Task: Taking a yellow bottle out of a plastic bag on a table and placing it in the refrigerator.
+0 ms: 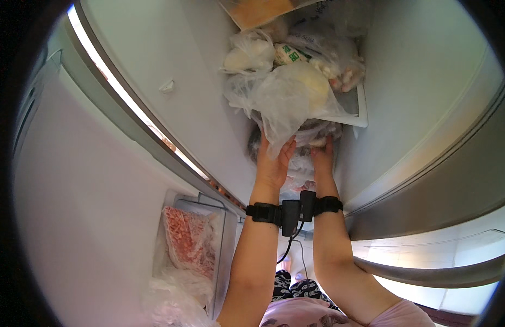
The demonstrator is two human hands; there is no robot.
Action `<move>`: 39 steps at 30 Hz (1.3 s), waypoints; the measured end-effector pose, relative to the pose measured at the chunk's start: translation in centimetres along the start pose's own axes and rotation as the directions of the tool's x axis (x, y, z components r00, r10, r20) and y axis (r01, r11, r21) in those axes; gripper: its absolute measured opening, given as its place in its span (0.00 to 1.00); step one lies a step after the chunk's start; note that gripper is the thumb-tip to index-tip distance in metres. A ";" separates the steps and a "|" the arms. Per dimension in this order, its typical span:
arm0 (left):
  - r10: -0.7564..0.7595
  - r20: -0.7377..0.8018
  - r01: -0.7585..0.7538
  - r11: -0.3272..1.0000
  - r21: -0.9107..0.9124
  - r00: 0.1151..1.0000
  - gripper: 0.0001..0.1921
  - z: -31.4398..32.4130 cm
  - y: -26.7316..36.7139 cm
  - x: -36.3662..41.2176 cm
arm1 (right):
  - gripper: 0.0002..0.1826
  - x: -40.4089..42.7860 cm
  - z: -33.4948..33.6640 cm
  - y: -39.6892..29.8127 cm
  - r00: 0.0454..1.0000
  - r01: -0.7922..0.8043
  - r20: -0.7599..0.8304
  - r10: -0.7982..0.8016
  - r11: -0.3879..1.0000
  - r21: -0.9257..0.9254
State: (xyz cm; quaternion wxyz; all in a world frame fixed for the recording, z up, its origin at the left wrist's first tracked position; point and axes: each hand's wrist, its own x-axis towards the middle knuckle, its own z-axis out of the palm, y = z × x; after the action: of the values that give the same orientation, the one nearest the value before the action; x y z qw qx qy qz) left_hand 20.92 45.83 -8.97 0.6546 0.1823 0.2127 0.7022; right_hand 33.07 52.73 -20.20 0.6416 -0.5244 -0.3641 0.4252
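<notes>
Both of my arms reach into a refrigerator's freezer compartment, below a white-edged shelf (354, 119). My left hand (277, 157) is under a hanging flap of a clear plastic bag (283, 96), which hides part of its fingers. My right hand (323, 157) grips the near right side of a bundle in clear plastic (314, 134) beneath the shelf. The bundle's contents are hard to make out. More plastic-wrapped food (299, 165) shows between my wrists. The bag with the flap holds something pale yellow and rests on the shelf's front edge.
Further bags of frozen food (250, 55) crowd the shelf, with a flat orange-brown package (256, 10) above. On the left, the open door (93, 184) carries a bin (219, 245) with bagged red frozen meat (189, 237). A black cable (291, 245) hangs from my wrist devices.
</notes>
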 end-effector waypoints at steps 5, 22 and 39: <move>-0.005 0.023 0.007 0.997 -0.071 1.000 0.06 0.3 -0.7 0.6 | 0.36 -0.4 -1.2 -0.2 1.000 -0.005 -0.011 0.005 0.999 -0.037; 0.010 -0.012 -0.010 0.998 -0.056 1.000 0.08 0.5 -0.4 -0.2 | 0.49 -4.2 0.5 2.0 0.985 -0.174 -0.081 0.154 0.877 -0.447; 0.002 0.035 -0.002 1.000 -0.001 0.999 0.20 0.3 -0.7 -0.5 | 0.38 -5.8 0.3 6.3 0.959 -0.245 0.118 0.259 0.962 -0.120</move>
State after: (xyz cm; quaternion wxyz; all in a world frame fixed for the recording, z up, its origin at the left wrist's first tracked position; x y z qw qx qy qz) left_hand 21.66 45.36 -9.08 0.6575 0.1943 0.2005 0.6998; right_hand 29.62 48.03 -26.47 0.5284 -0.5698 -0.3576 0.5180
